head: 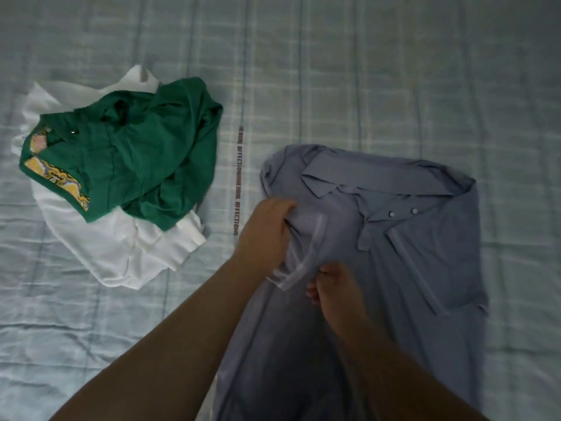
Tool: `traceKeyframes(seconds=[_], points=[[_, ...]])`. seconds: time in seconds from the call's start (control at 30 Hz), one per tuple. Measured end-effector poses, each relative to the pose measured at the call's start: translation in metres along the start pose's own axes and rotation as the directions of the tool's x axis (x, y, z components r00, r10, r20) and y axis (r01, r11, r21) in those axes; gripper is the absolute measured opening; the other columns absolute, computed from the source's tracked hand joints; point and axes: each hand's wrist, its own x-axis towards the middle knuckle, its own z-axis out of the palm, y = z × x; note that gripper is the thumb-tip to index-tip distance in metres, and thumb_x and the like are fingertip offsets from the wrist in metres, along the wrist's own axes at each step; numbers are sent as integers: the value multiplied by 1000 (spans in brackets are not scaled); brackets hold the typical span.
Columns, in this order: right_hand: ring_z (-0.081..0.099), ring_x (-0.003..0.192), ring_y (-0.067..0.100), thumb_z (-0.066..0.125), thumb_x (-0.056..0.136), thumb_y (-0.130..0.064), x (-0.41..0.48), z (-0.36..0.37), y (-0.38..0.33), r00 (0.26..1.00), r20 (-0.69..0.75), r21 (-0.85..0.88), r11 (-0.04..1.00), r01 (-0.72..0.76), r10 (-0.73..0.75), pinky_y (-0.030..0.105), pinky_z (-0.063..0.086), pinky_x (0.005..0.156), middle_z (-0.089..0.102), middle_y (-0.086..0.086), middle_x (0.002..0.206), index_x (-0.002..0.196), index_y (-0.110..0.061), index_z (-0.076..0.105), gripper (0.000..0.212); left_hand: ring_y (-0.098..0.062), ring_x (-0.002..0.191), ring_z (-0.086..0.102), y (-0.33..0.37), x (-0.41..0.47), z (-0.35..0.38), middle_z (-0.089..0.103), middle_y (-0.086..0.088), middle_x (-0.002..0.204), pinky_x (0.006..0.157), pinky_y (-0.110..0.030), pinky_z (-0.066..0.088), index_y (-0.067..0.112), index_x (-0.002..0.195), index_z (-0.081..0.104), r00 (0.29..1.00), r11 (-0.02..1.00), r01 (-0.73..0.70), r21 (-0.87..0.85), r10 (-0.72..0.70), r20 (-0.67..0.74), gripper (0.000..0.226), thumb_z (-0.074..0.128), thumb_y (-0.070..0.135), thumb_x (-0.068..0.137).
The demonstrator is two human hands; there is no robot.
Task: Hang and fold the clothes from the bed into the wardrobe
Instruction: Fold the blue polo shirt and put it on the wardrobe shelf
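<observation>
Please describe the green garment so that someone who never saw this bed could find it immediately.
Look at the checked blue bedsheet and find the crumpled pile on its left side, apart from the grey-blue shirt held by both hands. The green garment lies on top of a white garment. Only it has a yellow patterned trim.

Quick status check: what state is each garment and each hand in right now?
Grey shirt: spread on bed, collar up, held.
Green shirt: crumpled, atop white garment.
White garment: loosely piled, unfolded.
Left hand: gripping grey sleeve.
Right hand: pinching the sleeve cuff.
</observation>
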Motion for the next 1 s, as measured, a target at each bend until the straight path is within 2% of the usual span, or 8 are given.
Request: traceKeyframes(seconds=[0.13, 0.27, 0.43, 0.57, 0.63, 0.8, 0.9, 1.0], points=[[56, 73, 17, 50, 95, -15, 12, -18, -16, 934, -64, -395, 868, 301, -352, 25, 37, 61, 57, -9, 76, 89, -24, 53, 11, -36, 137, 43, -10, 4, -6, 45, -24, 146, 118, -43, 31, -4, 134, 55, 1000, 999, 4, 36, -4, -25, 50, 47, -18, 87], [48, 93, 9, 55, 94, -10, 35, -16, -53, 792, 83, -497, 664, 559, -604, 24, 40, 85, 55, 2, 108, 113, -15, 59, 21, -36, 138, 36, -21, 26, -17, 37, -21, 152, 115, -44, 33, 9, 135, 59, 992, 985, 52, 165, -32, -120, 52, 54, -5, 85], [50, 117, 28, 58, 95, -16, 68, -3, -81, 805, 228, -622, 554, 553, -547, 35, 40, 99, 55, 12, 122, 121, -9, 60, 27, -45, 125, 45, -38, 69, -39, 48, -21, 143, 103, -46, 39, 16, 107, 74, 1000, 949, 0, 315, 8, -24, 36, 43, 18, 88], [52, 98, 31, 50, 95, -15, 72, 1, -86, 825, 213, -657, 548, 517, -523, 44, 44, 81, 51, 9, 100, 90, -10, 54, 8, -39, 125, 46, -51, 100, -52, 56, -14, 134, 105, -47, 37, 21, 101, 76, 991, 890, -93, 446, 38, 132, 19, 68, 12, 87], [50, 79, 27, 46, 95, -15, 69, 1, -85, 848, 139, -630, 615, 475, -512, 41, 39, 67, 46, 0, 82, 80, -17, 41, 16, -31, 115, 53, -51, 112, -55, 64, -8, 120, 101, -39, 38, 18, 102, 74, 987, 918, -113, 380, 58, 153, 14, 66, 16, 91], [55, 66, 29, 45, 100, -28, 69, -12, -81, 876, 9, -553, 728, 406, -481, 42, 45, 59, 53, 1, 71, 92, -21, 43, 11, -12, 86, 60, -31, 142, -55, 65, 9, 91, 68, -22, 44, 25, 93, 63, 974, 979, 107, 176, -139, 180, 6, 60, 19, 93], [58, 72, 32, 47, 100, -30, 76, -21, -82, 881, 11, -614, 692, 379, -473, 43, 49, 63, 54, -1, 73, 94, -21, 45, 11, -17, 84, 61, -21, 153, -44, 65, 1, 96, 63, -23, 44, 23, 95, 58, 967, 966, 113, 231, -161, 198, 14, 59, 11, 89], [61, 85, 35, 50, 99, -29, 78, -24, -79, 895, 28, -683, 645, 342, -445, 46, 51, 69, 56, 2, 86, 97, -20, 45, 10, -25, 95, 59, -16, 153, -31, 56, -9, 116, 79, -35, 52, 17, 113, 57, 966, 959, 141, 248, -188, 178, 25, 57, 8, 89]])
